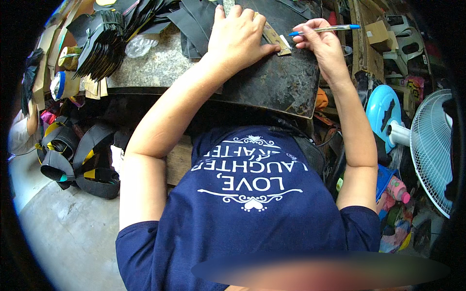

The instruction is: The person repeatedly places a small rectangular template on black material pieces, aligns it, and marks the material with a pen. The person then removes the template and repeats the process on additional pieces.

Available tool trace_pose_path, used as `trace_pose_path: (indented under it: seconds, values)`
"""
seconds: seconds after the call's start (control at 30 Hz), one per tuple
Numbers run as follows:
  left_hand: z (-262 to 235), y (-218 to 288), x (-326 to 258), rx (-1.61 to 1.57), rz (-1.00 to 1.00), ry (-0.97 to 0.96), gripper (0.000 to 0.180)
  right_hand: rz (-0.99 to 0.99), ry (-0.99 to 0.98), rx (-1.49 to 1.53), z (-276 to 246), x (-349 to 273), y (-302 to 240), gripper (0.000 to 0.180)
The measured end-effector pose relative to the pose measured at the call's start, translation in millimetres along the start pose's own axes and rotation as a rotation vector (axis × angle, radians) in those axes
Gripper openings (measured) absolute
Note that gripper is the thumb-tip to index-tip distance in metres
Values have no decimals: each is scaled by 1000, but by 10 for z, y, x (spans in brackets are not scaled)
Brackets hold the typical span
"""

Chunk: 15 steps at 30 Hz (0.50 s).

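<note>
At the top of the view my left hand (238, 36) rests palm down on the dark tabletop, fingers apart. Its thumb reaches onto a worn, brownish flat strip (275, 39) that looks like a ruler. Part of the strip is hidden under the hand. A small white piece (284, 42) lies beside it. To the right, my right hand (321, 43) is raised with a clear-barrelled pen (335, 29) pinched in its fingers. The pen has blue ends and lies nearly level. Black flat sheets (187, 24) lie left of my left hand.
Stacked black cut pieces (102, 43) and a crumpled clear plastic bag (141, 46) sit on the table's left. A tape roll (64, 86) is at its edge. Black curved pieces (80, 157) are on the floor. A fan (432, 145) stands at right, near a blue round object (383, 114).
</note>
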<state>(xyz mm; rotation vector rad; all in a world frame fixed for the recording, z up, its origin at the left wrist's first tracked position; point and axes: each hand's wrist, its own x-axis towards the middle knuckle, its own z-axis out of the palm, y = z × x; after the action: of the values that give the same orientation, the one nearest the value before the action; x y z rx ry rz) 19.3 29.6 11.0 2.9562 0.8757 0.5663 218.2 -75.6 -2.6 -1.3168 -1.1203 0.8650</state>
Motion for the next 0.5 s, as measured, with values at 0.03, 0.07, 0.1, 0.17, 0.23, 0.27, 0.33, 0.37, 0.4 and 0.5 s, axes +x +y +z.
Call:
trace_pose_path:
  seconds: [0.03, 0.07, 0.1, 0.17, 0.23, 0.27, 0.33, 0.37, 0.4, 0.5]
  values:
    - [-25, 6, 5, -3, 1, -8, 59, -10, 6, 50, 26, -15, 43, 17]
    - [-51, 10, -3, -5, 2, -16, 61, -7, 39, 46, 63, -22, 91, 18]
    - [-71, 16, -10, -7, 2, -24, 64, 28, 87, 21, 92, -23, 132, 20]
    - [-83, 21, 10, -30, -9, -37, 64, -63, 115, 86, 87, -49, 162, 21]
    - [-72, 22, 15, -45, -19, -39, 64, -85, 127, 103, 64, -66, 165, 22]
    - [-59, 20, 16, -48, -23, -32, 64, -94, 136, 75, 70, -71, 174, 23]
    - [-30, 15, 15, -37, -24, -14, 64, -48, 161, 40, 56, -74, 178, 23]
    - [-16, 13, 11, -21, -22, -3, 65, -42, 166, 30, 54, -72, 185, 23]
    - [-6, 9, 6, -5, -19, 8, 65, -41, 161, 33, 52, -70, 195, 23]
    - [12, 0, -7, -41, -25, -22, 67, -39, 144, 41, 38, -66, 235, 23]
